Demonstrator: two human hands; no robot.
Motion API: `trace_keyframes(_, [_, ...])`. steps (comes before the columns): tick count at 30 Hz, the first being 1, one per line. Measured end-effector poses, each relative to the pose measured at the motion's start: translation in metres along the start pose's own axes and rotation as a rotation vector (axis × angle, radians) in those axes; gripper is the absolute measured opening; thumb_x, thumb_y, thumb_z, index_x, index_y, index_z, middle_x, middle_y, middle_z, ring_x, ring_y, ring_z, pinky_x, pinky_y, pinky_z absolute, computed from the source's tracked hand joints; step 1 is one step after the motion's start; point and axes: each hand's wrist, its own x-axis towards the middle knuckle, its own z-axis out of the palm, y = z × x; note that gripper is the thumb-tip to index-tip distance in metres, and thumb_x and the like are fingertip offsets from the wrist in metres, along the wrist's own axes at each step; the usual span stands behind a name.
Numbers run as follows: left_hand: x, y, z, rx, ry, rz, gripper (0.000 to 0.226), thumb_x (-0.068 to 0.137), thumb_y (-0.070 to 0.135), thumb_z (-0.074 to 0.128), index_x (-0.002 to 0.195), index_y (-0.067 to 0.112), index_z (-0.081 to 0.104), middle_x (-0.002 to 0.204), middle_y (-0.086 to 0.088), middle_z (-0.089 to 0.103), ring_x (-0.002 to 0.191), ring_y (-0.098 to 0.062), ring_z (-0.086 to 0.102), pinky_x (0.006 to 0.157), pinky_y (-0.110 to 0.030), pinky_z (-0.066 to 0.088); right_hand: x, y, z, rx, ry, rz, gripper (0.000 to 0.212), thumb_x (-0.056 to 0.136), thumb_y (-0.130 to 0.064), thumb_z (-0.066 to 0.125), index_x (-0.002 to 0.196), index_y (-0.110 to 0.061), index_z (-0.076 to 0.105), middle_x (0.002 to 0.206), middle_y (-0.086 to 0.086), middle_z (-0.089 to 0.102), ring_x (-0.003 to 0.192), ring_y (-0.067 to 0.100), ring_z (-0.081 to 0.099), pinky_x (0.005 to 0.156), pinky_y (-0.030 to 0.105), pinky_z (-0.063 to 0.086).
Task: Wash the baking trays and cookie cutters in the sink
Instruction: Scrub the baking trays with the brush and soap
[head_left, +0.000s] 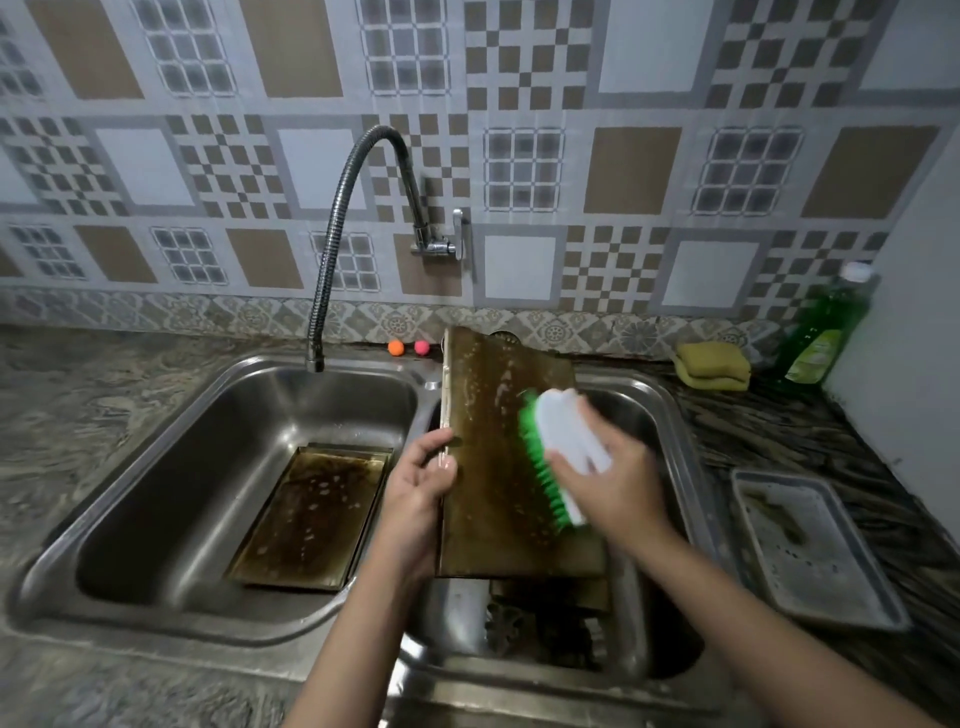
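Head view shows you mid-scrub: your left hand (423, 470) grips the left edge of a browned baking tray (493, 467), held tilted over the right basin of the sink (670, 431) at centre frame. Your right hand (608, 467) has its fingers wrapped round a white brush (558, 452), green bristles pressed to the soapy tray face. Next, I judge, you work the brush across the rest, then rinse under the tap (358, 234). A second tray (311, 519) lies in the left basin; a pale third tray (810, 545) sits on the marbled worktop (104, 405) at right. Sponges (712, 366) and a green soap bottle (826, 332) stand at upper right, before patterned wall tiles (623, 78).
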Motion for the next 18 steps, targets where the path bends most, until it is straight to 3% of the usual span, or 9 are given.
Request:
trace_keyframes(2, [-0.001,-0.008,0.007,0.033,-0.039,-0.017,0.03,0.072,0.008,0.061,0.102,0.015,0.061,0.076,-0.011,0.064,0.063,-0.017,0.059,0.059,-0.028,0.053,0.024,0.002,-0.009,-0.013,0.095,0.063,0.068,0.076,-0.022,0.077,0.137,-0.015,0.048,0.122,0.002,0.064,0.09,0.009,0.059,0.073,0.022,0.047])
trace_keyframes(4, [0.002,-0.016,0.019,0.025,-0.057,-0.005,0.025,0.079,0.002,0.062,0.101,0.015,0.061,0.073,-0.009,0.065,0.059,-0.014,0.059,0.058,-0.026,0.052,0.03,-0.012,-0.007,0.0,0.125,0.059,0.07,0.077,-0.024,0.077,0.139,-0.014,0.046,0.119,-0.007,0.06,0.092,0.008,0.057,0.073,0.016,0.045])
trace_keyframes(8, [0.02,-0.009,0.031,-0.004,0.052,0.051,0.029,0.09,-0.009,0.044,0.101,0.014,0.058,0.073,-0.001,0.072,0.061,-0.011,0.065,0.058,-0.023,0.055,-0.018,-0.031,0.026,0.095,0.006,-0.058,0.069,0.072,-0.031,0.077,0.136,-0.025,0.051,0.112,-0.021,0.057,0.1,-0.005,0.058,0.082,0.01,0.044])
trace_keyframes(13, [0.026,0.007,0.003,-0.048,0.119,0.097,0.028,0.093,-0.006,0.042,0.104,0.016,0.057,0.078,0.001,0.072,0.067,-0.011,0.067,0.066,-0.03,0.057,-0.033,0.018,0.024,0.129,0.016,0.06,0.071,0.074,-0.02,0.079,0.136,-0.029,0.045,0.119,-0.01,0.06,0.097,-0.005,0.057,0.083,0.022,0.052])
trace_keyframes(16, [0.019,0.007,-0.005,0.057,0.141,0.086,0.025,0.093,-0.001,0.046,0.103,0.018,0.058,0.082,0.0,0.07,0.07,-0.011,0.066,0.068,-0.031,0.057,-0.009,0.041,0.0,0.063,0.078,0.168,0.074,0.073,-0.021,0.08,0.139,-0.025,0.045,0.126,-0.013,0.053,0.118,0.008,0.053,0.095,0.036,0.051])
trace_keyframes(18, [0.016,0.001,0.0,0.155,0.132,0.08,0.025,0.093,-0.003,0.047,0.101,0.018,0.058,0.081,-0.002,0.068,0.07,-0.011,0.065,0.065,-0.029,0.057,0.003,0.039,-0.01,0.055,0.066,0.146,0.075,0.075,-0.028,0.079,0.14,-0.026,0.043,0.136,-0.008,0.051,0.124,0.011,0.049,0.097,0.038,0.05])
